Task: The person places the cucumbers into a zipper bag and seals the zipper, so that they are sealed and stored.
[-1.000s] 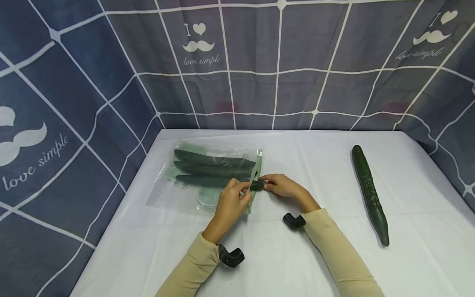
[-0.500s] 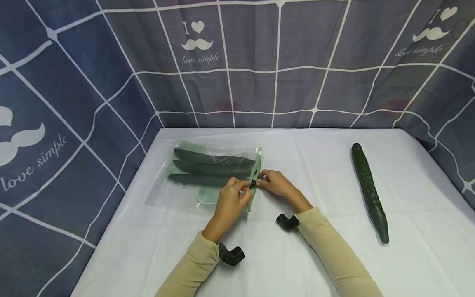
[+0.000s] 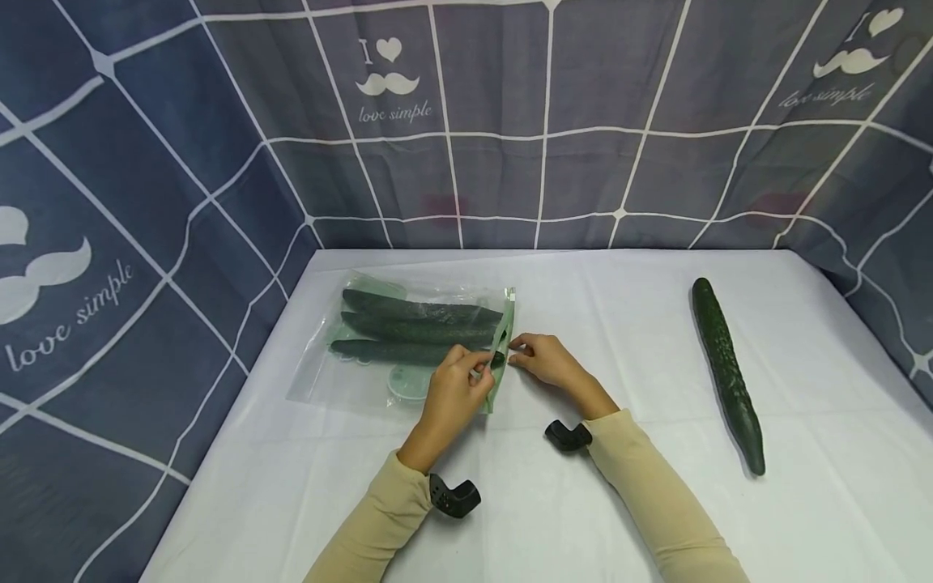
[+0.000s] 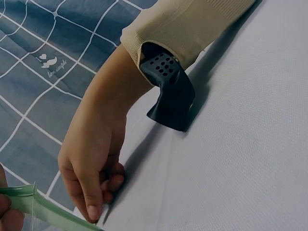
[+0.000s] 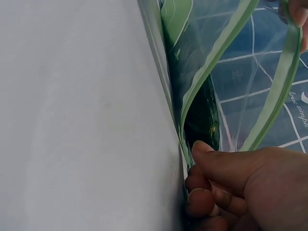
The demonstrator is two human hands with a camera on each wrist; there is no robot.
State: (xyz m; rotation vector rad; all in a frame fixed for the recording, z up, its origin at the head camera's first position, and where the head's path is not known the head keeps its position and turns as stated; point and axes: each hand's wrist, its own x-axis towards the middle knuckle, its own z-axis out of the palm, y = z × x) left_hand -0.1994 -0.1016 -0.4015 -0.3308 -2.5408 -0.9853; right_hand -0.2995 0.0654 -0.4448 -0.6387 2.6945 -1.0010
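Note:
A clear zip bag point(image 3: 313, 380) with green zip strips lies on the left of the table, three cucumbers point(image 3: 394, 351) lengthwise inside. Its mouth faces right. My left hand point(image 3: 452, 397) pinches one lip of the mouth and holds it raised; in the right wrist view only left fingers point(image 5: 301, 14) show at the corner. With thumb and curled fingers my right hand point(image 3: 557, 364) pinches the other lip, beside the dark end of the nearest cucumber point(image 5: 207, 115). The right wrist view shows the strips point(image 5: 274, 101) spread apart around that end.
A loose cucumber point(image 3: 729, 380) lies on the right of the white-covered table point(image 3: 619, 324). Dark grey cloth with white lines point(image 3: 496, 178) hangs at the back and sides. Black wrist devices point(image 3: 455, 496) stick out from both sleeves.
The nearest cucumber has slid left, farther into the bag. My right hand followed it left, then shifted slightly back to the bag's lip. My left hand keeps its hold.

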